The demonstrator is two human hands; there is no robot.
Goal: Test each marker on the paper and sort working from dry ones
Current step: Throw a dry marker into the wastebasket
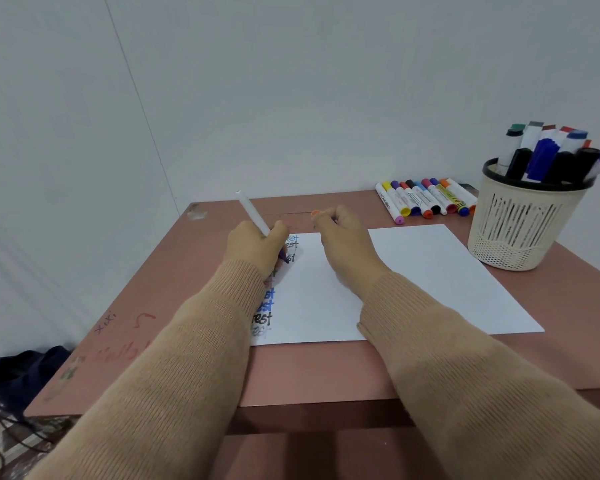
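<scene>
White-barrelled marker is in the left hand, fingers wrapped round it low down; its dark purple tip sits on the paper right by the column of "test" scribbles; the barrel slants up and away toward the far left. Right hand is curled just beside it over the top edge of the sheet, pinching a small orange thing, probably a cap, can't swear to it. Counting: one sheet, one marker in use, about nine capped ones in a row at the far right of the table, and one cream basket with maybe ten more (too bunched to be sure). Both piles lie off to the right, so I'd guess the right hand is the handier one for dropping this marker off once it's judged.
</scene>
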